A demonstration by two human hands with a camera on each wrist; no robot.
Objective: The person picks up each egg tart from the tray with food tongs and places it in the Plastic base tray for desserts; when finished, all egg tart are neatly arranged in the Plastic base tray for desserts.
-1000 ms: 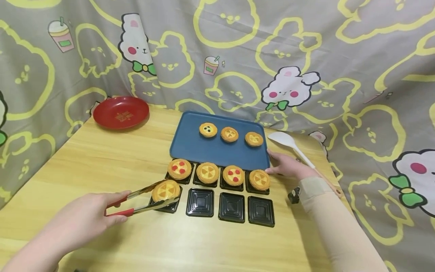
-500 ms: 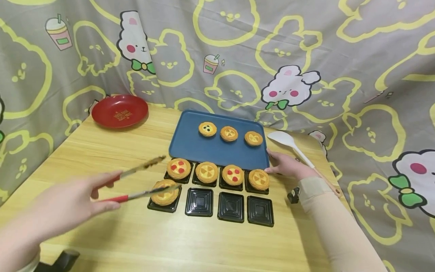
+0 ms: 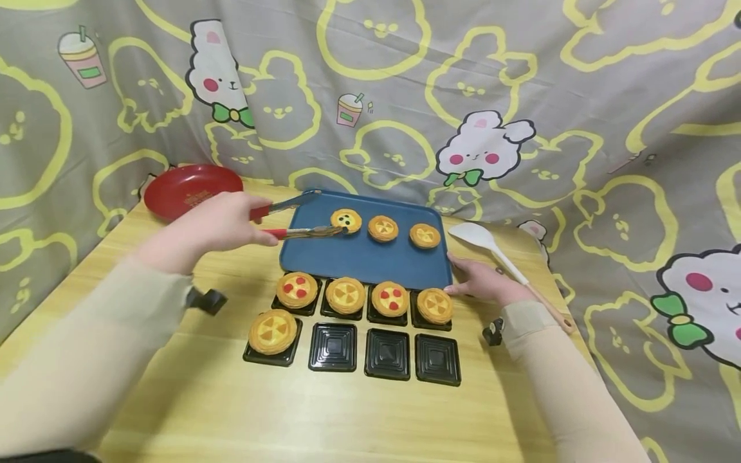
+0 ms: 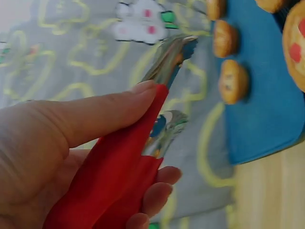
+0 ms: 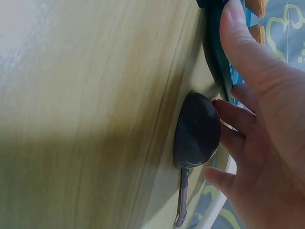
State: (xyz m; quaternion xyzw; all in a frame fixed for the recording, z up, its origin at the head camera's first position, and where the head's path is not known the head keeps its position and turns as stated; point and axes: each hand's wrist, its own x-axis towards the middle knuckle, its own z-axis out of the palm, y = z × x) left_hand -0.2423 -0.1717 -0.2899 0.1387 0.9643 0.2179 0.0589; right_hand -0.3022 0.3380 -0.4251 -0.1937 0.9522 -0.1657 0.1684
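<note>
My left hand [image 3: 217, 222] holds red-handled tongs [image 4: 126, 143]. Their arms are spread above the left part of the blue tray [image 3: 370, 259]. One tip overlaps the front of an egg tart with dark dots [image 3: 345, 220]; contact cannot be told. Two more tarts on the tray are a wedge-topped tart [image 3: 383, 228] and the right-hand tart [image 3: 425, 236]. At the tray's right edge rests my right hand [image 3: 483, 280], thumb and fingertips against it. Below the tray, black square holders carry tarts, including a red-dotted tart [image 3: 296, 289]. A front-left tart [image 3: 272, 332] sits alone on its holder.
Several black holders [image 3: 332, 347] without tarts stand in the front row. A red plate [image 3: 173, 193] lies at back left, partly behind my left hand. Right of the tray lies a white spatula [image 3: 480, 236]. A dark scoop [image 5: 196, 131] lies by my right fingers.
The tongs have let go of the front-left tart, which stays on its holder. My left hand has carried the spread tongs up and over the tray. My right hand has stayed put.
</note>
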